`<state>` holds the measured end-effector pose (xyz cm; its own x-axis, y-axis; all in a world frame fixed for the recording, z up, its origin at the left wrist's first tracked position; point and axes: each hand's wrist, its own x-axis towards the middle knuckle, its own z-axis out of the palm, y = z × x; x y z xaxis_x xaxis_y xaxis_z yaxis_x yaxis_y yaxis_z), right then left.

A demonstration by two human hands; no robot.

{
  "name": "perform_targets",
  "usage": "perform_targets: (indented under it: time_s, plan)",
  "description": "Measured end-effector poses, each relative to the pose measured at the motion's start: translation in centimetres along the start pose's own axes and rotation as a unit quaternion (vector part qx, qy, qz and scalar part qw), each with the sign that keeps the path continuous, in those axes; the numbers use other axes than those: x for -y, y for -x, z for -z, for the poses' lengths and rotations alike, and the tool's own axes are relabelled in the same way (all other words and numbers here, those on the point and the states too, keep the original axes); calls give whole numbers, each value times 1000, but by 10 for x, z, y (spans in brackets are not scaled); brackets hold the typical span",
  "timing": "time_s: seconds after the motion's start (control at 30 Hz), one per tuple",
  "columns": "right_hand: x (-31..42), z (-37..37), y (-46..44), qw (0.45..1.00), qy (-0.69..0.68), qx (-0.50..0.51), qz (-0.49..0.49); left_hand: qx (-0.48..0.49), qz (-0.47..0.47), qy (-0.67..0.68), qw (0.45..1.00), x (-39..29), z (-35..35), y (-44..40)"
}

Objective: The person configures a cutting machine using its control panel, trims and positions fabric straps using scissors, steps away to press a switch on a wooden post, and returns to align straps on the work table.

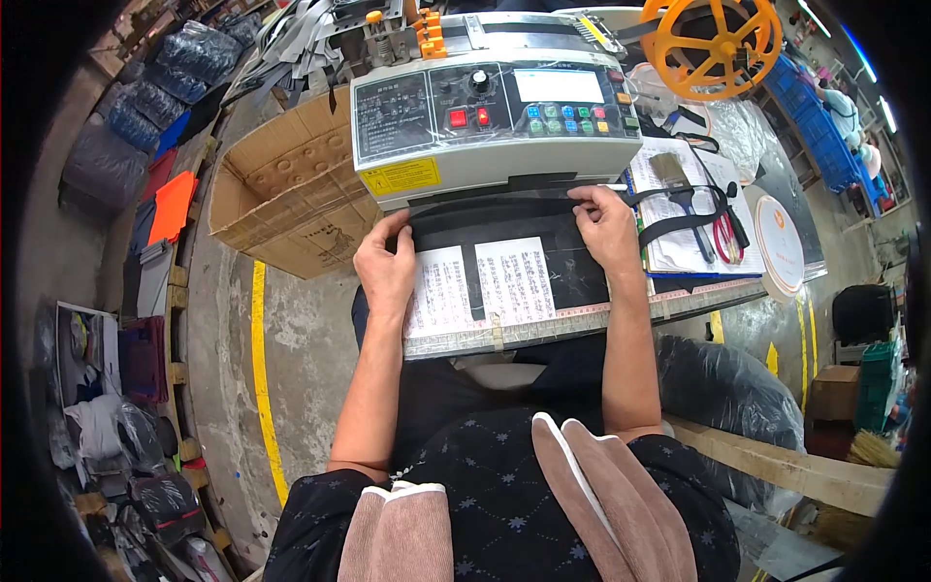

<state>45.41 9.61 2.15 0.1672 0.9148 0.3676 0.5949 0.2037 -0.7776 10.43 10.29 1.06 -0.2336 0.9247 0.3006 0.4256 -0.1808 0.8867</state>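
Observation:
A black strip of webbing (pixel 490 201) is stretched from side to side over the dark work board, just below the front of a control-panel machine (pixel 499 121). At its left end, my left hand (pixel 386 267) is closed with thumb and fingertips pinched on it. My right hand (pixel 608 233) pinches the strip near its right end. Two sheets of handwritten paper (pixel 514 281) lie on the board between my forearms, with a short dark strip (pixel 473 281) across them. A measuring tape (pixel 582 312) runs along the board's front edge.
An open cardboard box (pixel 291 194) stands left of the machine. On the right are a clipboard (pixel 679 223) with a brush and tools, a round white disc (pixel 779 242), and an orange reel (pixel 718 44) above. Grey strips (pixel 291 44) hang at upper left.

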Motion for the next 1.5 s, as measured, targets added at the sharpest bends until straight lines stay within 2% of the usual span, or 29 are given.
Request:
perform_targets:
  time_s: [0.2, 0.27, 0.47, 0.57, 0.67, 0.9, 1.5]
  plan:
    - [-3, -6, 0, 998, -38, -21, -41, -15, -55, -24, 998, 0, 1, -1]
    - [0, -3, 1, 999, -7, -9, -47, -19, -76, -30, 997, 1, 1, -1]
    - [-6, -5, 1, 999, 8, -14, -32, 5, -15, -46, 999, -9, 3, 2]
    - [-6, -5, 1, 999, 13, -15, -27, -20, -122, -195, 973, -2, 1, 5]
    - [-6, -5, 0, 999, 27, -20, -31, -7, -125, -236, 964, 2, -1, 6]
    - [5, 0, 2, 993, 96, 1, -68, 15, -129, -245, 961, -9, 4, 6]
    - [-9, -6, 3, 993, 118, -14, -2, 13, -164, -286, 944, -14, 5, 5]
